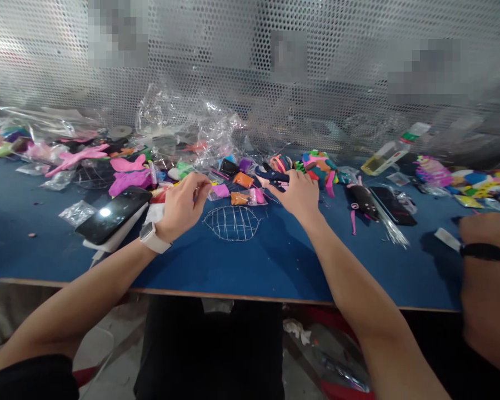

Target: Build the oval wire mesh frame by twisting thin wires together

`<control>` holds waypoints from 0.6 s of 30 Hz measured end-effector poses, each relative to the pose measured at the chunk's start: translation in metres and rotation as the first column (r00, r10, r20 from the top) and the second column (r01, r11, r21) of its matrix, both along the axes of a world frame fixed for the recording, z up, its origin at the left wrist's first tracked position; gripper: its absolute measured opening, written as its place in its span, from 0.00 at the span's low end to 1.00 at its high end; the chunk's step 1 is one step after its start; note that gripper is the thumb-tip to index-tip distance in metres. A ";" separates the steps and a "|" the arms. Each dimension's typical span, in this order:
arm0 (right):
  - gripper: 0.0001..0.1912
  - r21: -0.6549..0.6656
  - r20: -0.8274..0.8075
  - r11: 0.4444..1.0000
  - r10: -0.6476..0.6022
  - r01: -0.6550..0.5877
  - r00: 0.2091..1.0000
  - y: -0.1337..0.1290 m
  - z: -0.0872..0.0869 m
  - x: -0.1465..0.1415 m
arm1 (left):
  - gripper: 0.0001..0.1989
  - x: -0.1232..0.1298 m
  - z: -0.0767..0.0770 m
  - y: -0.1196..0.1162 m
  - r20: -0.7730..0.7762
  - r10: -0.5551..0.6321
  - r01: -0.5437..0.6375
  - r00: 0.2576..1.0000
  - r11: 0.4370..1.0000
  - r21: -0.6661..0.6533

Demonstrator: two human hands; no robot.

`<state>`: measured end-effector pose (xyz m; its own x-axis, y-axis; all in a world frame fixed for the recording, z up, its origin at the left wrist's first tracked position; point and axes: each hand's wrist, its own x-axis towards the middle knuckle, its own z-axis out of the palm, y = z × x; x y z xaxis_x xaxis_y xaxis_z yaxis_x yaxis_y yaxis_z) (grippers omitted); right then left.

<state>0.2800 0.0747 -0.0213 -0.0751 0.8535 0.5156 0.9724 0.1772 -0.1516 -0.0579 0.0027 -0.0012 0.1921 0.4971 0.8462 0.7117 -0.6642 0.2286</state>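
Observation:
My left hand [185, 203], with a white watch on its wrist, is above the table left of centre. Its fingers curl together, and whatever they may hold is too small to make out. My right hand [299, 193] is closed on dark-handled pliers [271, 174] at the back of the work area. Between and below my hands, a leaf-shaped wire mesh frame [232, 223] lies flat on the blue table [241, 266]. Just behind the frame are small packets of clay, among them an orange packet [239, 198] and a pink packet [220, 190].
A black phone [113, 215] rests on a white object at left. Clear plastic wrap [179, 128] and coloured clay line the back. To the right are a tilted bottle [394, 150], a dark figure [362, 201], another phone [392, 205], wires [389, 222] and another person's arm [487, 289].

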 end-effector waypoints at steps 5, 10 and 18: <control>0.31 -0.095 0.029 0.990 -0.099 0.101 0.995 0.007 -0.006 0.005 | 0.05 0.003 0.004 -0.005 -0.096 -0.008 0.015 0.995 0.997 0.080; 0.17 0.023 -0.066 0.987 0.159 -0.157 0.985 -0.009 0.007 -0.013 | 0.05 0.011 0.006 -0.012 -0.143 -0.076 0.091 0.987 0.990 0.104; 0.20 0.344 -0.106 0.669 0.724 -0.658 0.681 -0.073 0.020 -0.069 | 0.05 0.016 0.002 -0.016 -0.200 -0.150 0.170 0.968 0.982 0.083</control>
<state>0.2112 0.0018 -0.0010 -0.4479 0.4318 0.7829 0.4974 0.8480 -0.1831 -0.0416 -0.0130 0.0008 0.4262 0.3623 0.8289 0.6184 -0.7855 0.0254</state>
